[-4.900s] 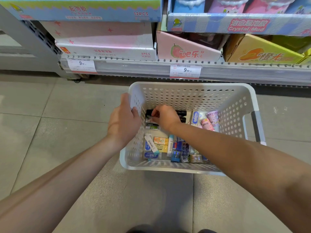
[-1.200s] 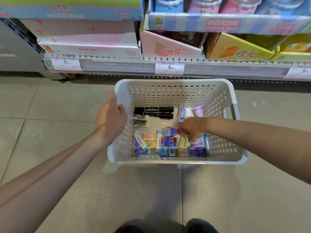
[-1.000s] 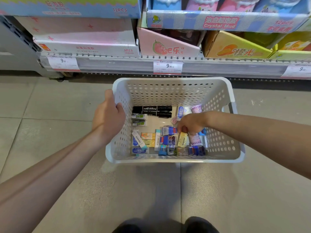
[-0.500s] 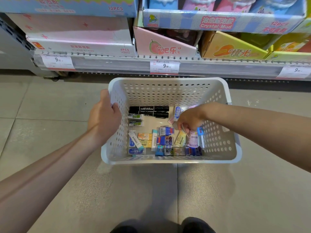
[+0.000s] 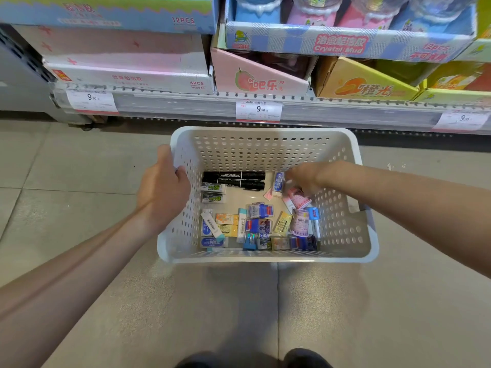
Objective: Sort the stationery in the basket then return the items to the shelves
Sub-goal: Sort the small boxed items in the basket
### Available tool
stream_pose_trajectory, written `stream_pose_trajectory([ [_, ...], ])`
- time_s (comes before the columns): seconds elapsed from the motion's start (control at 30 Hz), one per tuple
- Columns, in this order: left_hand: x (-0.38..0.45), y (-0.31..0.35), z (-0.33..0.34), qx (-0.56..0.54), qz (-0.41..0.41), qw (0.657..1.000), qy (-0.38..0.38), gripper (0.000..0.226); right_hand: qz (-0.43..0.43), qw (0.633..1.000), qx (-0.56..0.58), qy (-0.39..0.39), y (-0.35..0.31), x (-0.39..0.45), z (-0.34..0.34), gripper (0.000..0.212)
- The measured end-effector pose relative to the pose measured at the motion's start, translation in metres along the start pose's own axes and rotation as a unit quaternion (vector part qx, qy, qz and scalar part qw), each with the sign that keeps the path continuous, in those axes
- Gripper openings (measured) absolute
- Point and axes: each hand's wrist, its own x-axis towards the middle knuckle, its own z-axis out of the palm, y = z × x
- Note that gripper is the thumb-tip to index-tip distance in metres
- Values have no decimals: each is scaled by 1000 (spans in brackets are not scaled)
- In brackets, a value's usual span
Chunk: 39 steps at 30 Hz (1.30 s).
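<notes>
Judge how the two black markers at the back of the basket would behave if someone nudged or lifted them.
The black markers look like rigid round barrels lying on their sides, so a nudge would probably roll them across the smooth floor of the basket. They seem slim and plastic, so likely light. The glossy casing may be a little slippery.
</notes>
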Motion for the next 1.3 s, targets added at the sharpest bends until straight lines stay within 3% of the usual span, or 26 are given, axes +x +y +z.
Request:
stream_pose_trajectory([
  [0.17, 0, -1, 1, -4, -3, 1000, 0, 9, -24, 997, -4, -68, -11, -4, 18, 22],
  [0.3, -1, 0, -1, 10, -12, 1000, -2, 11, -47, 991, 10, -126, -28, -7, 34, 57],
  [0.5, -1, 1, -2, 14, -11, 1000, -5, 12, -34, 991, 84, -104, -33, -9, 41, 73],
  [0.77, 0, 0, -1, 14, -11, 1000, -5, 13, -47, 980, 134, -139, -39, -7, 41, 54],
  [0.97, -1, 0, -1, 11, -8, 1000, -2, 12, -11, 975, 177, -131, -34, -5, 36, 55],
  [1.17, 0, -1, -1, 10, -5, 1000, -9, 10, 5, 911, 384, -149, -25, -13, 20, 33],
  [1.23, 1, -1, 0, 7, -10, 1000, -9, 11, 9, 886, 435, -162, -22, -14, 16, 16],
  [1.3, 1, -1, 1, 3, -11, 1000, -7, 10, 15, 872, 461, -163, -19, -15, 16, 12],
])
